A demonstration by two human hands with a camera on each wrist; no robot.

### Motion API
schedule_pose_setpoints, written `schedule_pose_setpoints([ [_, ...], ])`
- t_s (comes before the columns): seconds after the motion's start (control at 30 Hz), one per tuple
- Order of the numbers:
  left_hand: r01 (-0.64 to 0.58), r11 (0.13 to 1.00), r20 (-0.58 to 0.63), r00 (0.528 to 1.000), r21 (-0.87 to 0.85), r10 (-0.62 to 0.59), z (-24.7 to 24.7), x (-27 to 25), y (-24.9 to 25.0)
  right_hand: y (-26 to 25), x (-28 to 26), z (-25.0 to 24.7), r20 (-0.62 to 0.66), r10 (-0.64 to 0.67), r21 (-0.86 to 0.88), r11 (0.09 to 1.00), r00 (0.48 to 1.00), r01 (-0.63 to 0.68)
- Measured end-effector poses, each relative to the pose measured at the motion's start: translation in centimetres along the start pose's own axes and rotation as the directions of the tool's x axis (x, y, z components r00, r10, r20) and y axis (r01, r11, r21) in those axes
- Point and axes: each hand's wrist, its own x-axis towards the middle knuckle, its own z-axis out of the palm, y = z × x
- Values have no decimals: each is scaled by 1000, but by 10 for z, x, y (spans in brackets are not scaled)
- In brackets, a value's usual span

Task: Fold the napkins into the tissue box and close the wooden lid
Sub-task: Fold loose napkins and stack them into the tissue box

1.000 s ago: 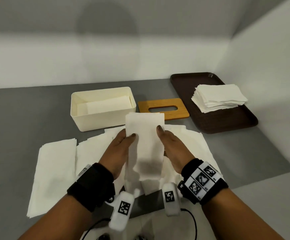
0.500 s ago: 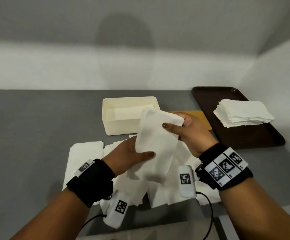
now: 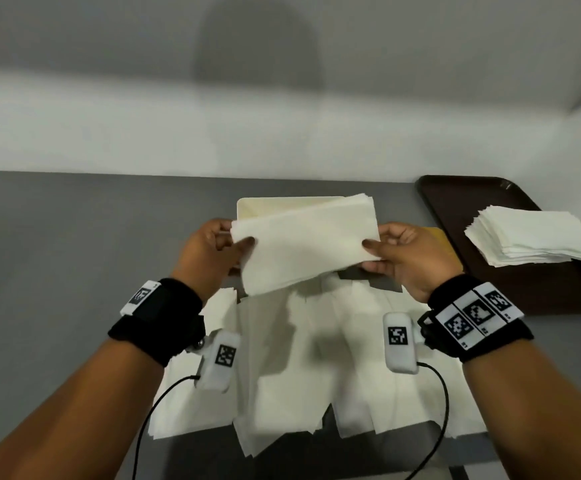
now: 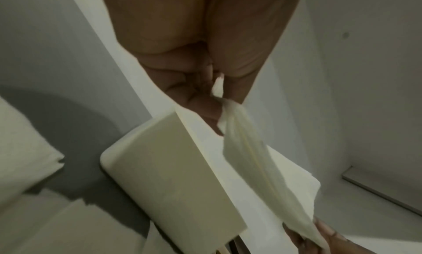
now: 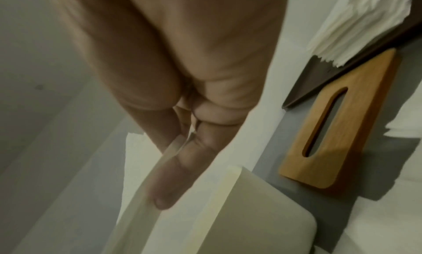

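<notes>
While pinched: napkin (image 3: 304, 244) btwn hands.

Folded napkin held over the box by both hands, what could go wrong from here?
1. The folded napkin is pinched only at its ends by the left hand and right hand; its middle may sag or unfold on the way down.
2. It looks about as long as the tissue box, so an end may catch on the rim.
3. The wooden lid lies close to the right hand, beside the box; a careless move might knock it.
</notes>
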Motion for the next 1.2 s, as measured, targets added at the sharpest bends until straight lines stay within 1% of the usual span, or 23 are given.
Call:
schedule_pose_setpoints([
  [0.07,-14,999,-79,997,46,18,-4,13,-2,-4,14,1,-49,-9,73,997,999,13],
  [0.13,16,994,-130,991,107,-2,-8,26,-9,-9,31,3,-96,-16,101,995,995,26],
  [0.17,47,989,-127,991,141,-29,-9,31,-12,-9,39,5,-115,-15,99,995,993,26],
  [0.27,134,961,-48,991,242,-126,-8,38,-22,-6,59,13,-146,9,63,998,989,0],
  [0.37,167,950,-31,986,262,-165,-6,39,-28,1,76,24,-157,51,-16,998,986,-54],
  [0.5,162,957,-39,987,243,-157,-4,38,-28,11,91,38,-165,75,-132,986,983,-98],
  [0.63,140,954,-48,990,263,-132,-2,37,-25,11,94,43,-188,61,-293,949,980,-115],
  [0.7,130,948,-67,991,289,-116,-3,35,-24,8,92,42,-201,13,-390,916,980,-92],
  [0.77,96,936,-104,993,339,-64,-4,34,-22,4,88,36,-234,-79,-550,832,969,-65],
  [0.83,34,911,-132,991,412,23,-1,31,-15,-3,79,26,-260,-175,-667,743,950,-46],
  [0.87,-3,898,-142,987,441,74,1,29,-10,-6,73,21,-261,-201,-683,730,944,-33],
  [0.97,-113,873,-126,973,474,194,20,18,4,-11,52,-5,-266,-242,-672,741,933,1],
  [1.03,-162,870,-73,973,466,220,40,8,10,-11,33,-29,-281,-248,-657,754,927,3],
  [1.1,-201,859,20,976,472,218,65,-4,12,-6,14,-59,-320,-269,-647,762,908,-2],
  [1.13,-216,858,66,976,467,210,77,-10,12,-3,5,-73,-340,-276,-652,758,899,-15],
  [1.2,-247,846,151,968,473,198,105,-22,9,5,-16,-104,-388,-256,-676,732,885,-84],
])
